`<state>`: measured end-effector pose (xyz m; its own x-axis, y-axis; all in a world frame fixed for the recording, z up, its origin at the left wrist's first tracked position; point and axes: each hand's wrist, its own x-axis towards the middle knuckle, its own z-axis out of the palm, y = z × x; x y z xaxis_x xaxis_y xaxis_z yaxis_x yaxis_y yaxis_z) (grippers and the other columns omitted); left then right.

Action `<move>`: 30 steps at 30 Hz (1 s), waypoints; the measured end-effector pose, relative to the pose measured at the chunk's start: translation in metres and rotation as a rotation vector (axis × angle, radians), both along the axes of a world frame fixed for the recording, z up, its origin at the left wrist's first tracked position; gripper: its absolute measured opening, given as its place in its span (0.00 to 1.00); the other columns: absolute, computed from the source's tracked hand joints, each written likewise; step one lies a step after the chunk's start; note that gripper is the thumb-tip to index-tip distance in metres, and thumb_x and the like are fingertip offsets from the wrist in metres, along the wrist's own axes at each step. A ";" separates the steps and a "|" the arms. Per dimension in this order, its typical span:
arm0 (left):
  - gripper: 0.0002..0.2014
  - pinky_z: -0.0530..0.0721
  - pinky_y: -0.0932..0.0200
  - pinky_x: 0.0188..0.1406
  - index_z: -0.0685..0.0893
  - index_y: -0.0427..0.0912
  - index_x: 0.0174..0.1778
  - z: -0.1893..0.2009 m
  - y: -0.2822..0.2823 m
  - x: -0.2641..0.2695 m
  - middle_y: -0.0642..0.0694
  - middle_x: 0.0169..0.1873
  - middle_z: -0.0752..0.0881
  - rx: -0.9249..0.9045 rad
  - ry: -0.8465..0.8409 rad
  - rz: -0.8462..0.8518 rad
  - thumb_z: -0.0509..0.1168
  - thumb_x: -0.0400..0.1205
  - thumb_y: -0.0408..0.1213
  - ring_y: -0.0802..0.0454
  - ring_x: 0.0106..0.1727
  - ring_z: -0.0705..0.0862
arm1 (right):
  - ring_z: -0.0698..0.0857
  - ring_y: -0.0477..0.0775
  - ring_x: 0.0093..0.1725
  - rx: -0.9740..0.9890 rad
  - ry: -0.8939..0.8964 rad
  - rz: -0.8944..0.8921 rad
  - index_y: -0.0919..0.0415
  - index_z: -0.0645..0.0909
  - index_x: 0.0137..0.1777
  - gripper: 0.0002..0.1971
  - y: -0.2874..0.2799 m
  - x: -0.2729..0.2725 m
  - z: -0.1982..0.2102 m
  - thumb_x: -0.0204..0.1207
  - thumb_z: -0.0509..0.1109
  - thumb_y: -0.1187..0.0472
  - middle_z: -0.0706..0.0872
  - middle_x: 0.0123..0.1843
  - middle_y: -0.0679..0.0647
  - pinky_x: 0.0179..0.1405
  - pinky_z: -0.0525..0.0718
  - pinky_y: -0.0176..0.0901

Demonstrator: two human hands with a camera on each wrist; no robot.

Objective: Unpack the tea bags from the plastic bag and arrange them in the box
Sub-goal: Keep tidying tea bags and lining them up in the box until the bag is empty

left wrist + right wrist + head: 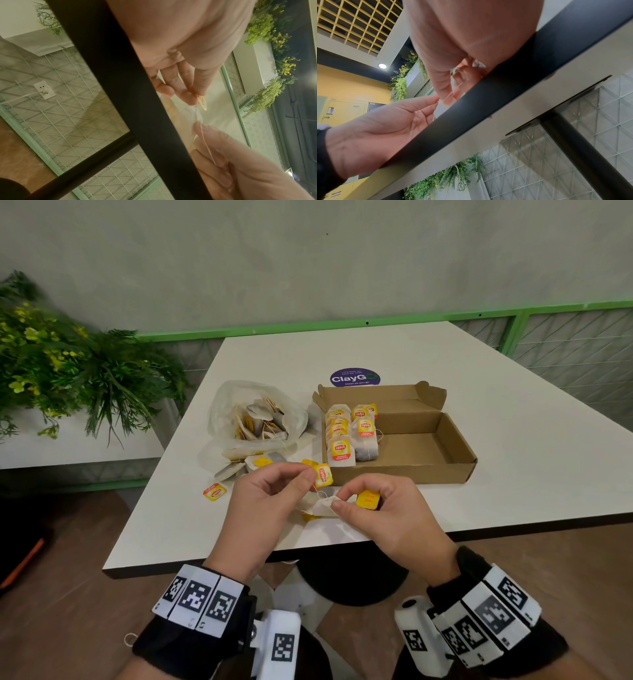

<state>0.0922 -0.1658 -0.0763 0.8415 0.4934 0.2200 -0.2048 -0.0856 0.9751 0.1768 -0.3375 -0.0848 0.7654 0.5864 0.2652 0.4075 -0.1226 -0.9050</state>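
Note:
My left hand (pixel 313 475) pinches a yellow Lipton tag (pixel 323 475) just in front of the cardboard box (pixel 459 470). My right hand (pixel 337 503) pinches the top of a white tea bag (pixel 322 506) above the table's near edge, with a second yellow tag (pixel 368 499) tucked under its fingers. A thin string joins the two hands. In the left wrist view the left hand (pixel 197 94) grips the tag (pixel 203 103). Several tea bags (pixel 340 436) stand in rows at the box's left end. The clear plastic bag (pixel 222 405) to the left holds several more.
Loose tea bags (pixel 239 467) and a stray tag (pixel 214 492) lie on the white table (pixel 513 474) in front of the plastic bag. The right half of the box is bare cardboard. A purple sticker (pixel 354 377) sits behind the box. Plants (pixel 68 364) stand at the left.

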 end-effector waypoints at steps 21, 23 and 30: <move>0.04 0.88 0.60 0.50 0.95 0.45 0.45 -0.006 -0.003 0.004 0.50 0.41 0.95 0.195 0.049 -0.106 0.76 0.77 0.36 0.55 0.46 0.91 | 0.88 0.48 0.43 0.009 0.136 -0.026 0.51 0.91 0.51 0.08 0.005 -0.003 0.008 0.73 0.82 0.59 0.92 0.41 0.46 0.48 0.88 0.51; 0.04 0.88 0.57 0.49 0.96 0.48 0.43 -0.006 -0.004 0.005 0.51 0.39 0.95 0.242 0.085 -0.087 0.77 0.79 0.34 0.56 0.44 0.91 | 0.83 0.45 0.36 0.020 0.140 -0.023 0.51 0.90 0.53 0.13 0.001 -0.004 0.009 0.72 0.80 0.67 0.88 0.35 0.43 0.40 0.84 0.43; 0.10 0.87 0.45 0.55 0.94 0.64 0.46 -0.011 -0.006 0.002 0.61 0.43 0.93 0.457 0.148 -0.023 0.73 0.73 0.59 0.57 0.51 0.89 | 0.75 0.53 0.24 0.229 0.338 -0.096 0.55 0.89 0.58 0.19 -0.012 -0.019 0.011 0.77 0.67 0.77 0.75 0.24 0.50 0.34 0.78 0.53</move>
<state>0.0942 -0.1715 -0.0873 0.8899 0.3549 0.2866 -0.0733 -0.5089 0.8577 0.1578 -0.3497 -0.0734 0.8798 0.4637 0.1050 0.0794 0.0744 -0.9941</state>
